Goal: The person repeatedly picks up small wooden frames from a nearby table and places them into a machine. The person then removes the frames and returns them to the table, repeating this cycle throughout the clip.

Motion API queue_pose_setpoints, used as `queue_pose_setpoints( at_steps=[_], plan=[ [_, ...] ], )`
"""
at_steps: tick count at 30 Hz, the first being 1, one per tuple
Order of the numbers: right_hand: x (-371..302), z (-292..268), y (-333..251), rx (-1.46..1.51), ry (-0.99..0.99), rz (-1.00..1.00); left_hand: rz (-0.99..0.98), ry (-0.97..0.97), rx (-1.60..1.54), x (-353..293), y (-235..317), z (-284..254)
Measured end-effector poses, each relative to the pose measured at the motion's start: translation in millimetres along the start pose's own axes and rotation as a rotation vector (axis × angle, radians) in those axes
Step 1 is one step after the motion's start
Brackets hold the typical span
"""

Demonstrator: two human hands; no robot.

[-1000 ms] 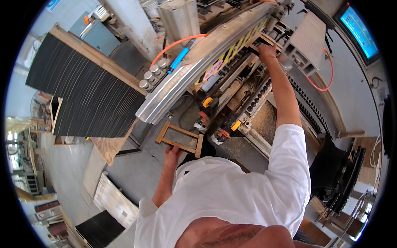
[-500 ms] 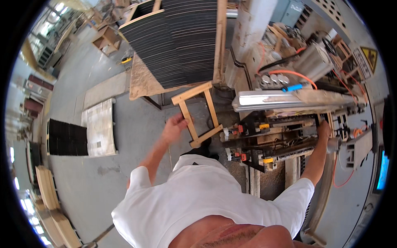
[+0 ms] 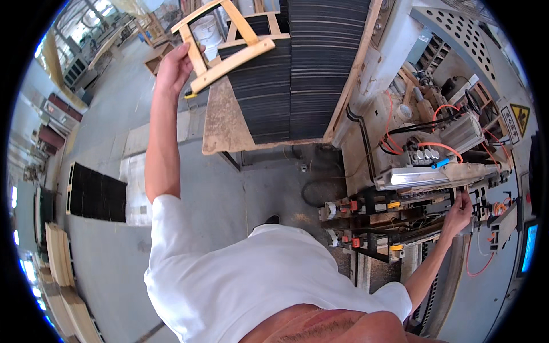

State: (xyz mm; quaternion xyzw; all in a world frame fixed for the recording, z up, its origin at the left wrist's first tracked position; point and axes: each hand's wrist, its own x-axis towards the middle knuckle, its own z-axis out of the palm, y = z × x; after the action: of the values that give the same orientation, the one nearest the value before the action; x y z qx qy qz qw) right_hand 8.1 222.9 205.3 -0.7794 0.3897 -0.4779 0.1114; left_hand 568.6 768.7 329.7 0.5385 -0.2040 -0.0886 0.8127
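Note:
My left hand (image 3: 175,67) is closed round one side bar of a pale wooden frame (image 3: 234,64). The frame is raised and tilted at the near left of a tall stack of black-edged frames (image 3: 327,71). My right hand (image 3: 458,215) reaches to the far end of a clamping machine (image 3: 394,220), beneath a silver metal beam (image 3: 423,176). Its fingers are bent together against the machine's right end. Whatever they hold there is too small and partly hidden to name.
A dusty wooden table (image 3: 226,123) carries the stack. On the floor at left lies a black slatted stack (image 3: 97,192) beside a pale board (image 3: 136,180). Orange hoses (image 3: 443,147) loop above the machine. A lit screen (image 3: 530,246) stands at far right.
My left hand has carried the wooden frame up and away from beside the machine to the stack. My right hand stays at the machine's right end. The view has shifted.

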Motion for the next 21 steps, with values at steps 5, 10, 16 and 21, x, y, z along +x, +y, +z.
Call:
queue_pose_setpoints(
  at_steps=[5, 10, 16, 21],
  plan=[
    [-97.7, 13.4, -73.9, 0.337, -0.138, 0.137, -0.145, -0.081, 0.083, 128.2, -22.2, -7.6],
    [-173.6, 32.3, -109.7, 0.181, -0.327, 0.250, -0.189, -0.081, 0.434, 153.4, -51.1, 20.3],
    [-210.6, -1.2, -135.8, -0.021, -0.337, 0.275, -0.043, 0.046, 0.183, 135.4, -78.8, -5.8],
    [-181.8, -110.7, -189.1, -0.376, -0.158, -0.023, -0.138, 0.387, 0.046, 62.6, -218.9, -100.3]
  ],
)
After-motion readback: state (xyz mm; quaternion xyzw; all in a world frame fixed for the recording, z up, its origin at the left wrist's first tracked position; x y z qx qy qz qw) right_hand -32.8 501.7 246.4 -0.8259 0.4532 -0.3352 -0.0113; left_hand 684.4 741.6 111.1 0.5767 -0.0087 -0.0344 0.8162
